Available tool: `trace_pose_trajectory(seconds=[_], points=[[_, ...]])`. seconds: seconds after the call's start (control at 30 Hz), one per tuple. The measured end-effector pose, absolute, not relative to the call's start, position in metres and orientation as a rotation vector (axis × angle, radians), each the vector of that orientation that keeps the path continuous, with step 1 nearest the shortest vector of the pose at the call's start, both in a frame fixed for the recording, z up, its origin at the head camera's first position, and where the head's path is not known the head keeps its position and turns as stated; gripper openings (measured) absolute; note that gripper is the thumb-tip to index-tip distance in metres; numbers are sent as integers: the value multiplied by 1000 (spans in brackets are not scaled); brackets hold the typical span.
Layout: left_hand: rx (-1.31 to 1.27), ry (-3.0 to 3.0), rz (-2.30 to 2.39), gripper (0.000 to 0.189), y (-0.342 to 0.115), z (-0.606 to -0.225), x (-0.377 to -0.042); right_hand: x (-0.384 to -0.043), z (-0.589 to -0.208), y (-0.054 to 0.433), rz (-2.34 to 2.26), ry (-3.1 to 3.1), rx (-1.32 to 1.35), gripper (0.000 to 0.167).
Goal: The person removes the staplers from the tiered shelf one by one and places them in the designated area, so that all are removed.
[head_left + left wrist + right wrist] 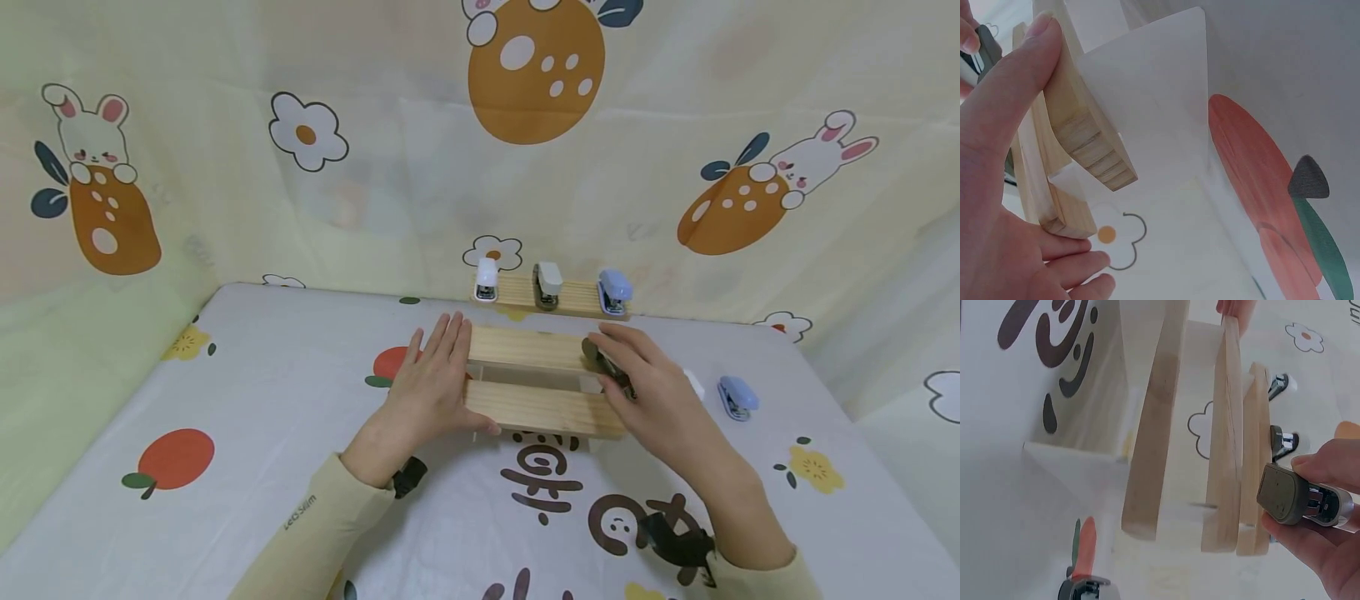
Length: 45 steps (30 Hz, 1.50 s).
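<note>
A stepped rack of pale wooden slats [543, 408] on translucent white supports stands in front of me. My left hand [431, 379] rests against its left end, fingers stretched out straight and thumb [1032, 59] on the front slat. In my right hand [660, 396] is a small dark olive stapler [1282, 494], pinched between thumb and fingers above the rack's right end. On the back slat [513, 292] stand three mini staplers: a white stapler [487, 279] at left, a grey stapler [547, 285] in the middle and a blue stapler [614, 292] at right.
Another blue stapler [738, 397] lies on the printed tablecloth [277, 500] to the right of the rack. Partly hidden behind my right hand is a white object [694, 384]. A patterned curtain [397, 200] hangs along the table's back edge.
</note>
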<state>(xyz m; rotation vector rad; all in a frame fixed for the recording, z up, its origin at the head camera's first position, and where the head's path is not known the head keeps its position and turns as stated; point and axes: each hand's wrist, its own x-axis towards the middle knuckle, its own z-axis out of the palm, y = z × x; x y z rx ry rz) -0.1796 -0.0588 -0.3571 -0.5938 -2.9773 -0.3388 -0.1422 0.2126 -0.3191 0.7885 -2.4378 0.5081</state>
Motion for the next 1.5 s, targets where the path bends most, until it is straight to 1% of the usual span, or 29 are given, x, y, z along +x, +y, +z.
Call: trace_pose_trajectory(seconds=[0.4, 0.67, 1.07, 1.5], points=[[-597, -2985, -321, 144, -57, -356, -180, -134, -319, 226, 487, -2415, 745, 50], [-601, -2971, -313, 143, -57, -356, -179, -130, -319, 239, 472, -2445, 691, 55], [-600, -2963, -311, 144, -58, -355, -178, -125, -323, 258, 464, -2443, 675, 57], [-589, -2973, -322, 144, -58, -356, -179, -123, -332, 264, 437, -2502, 633, 53]])
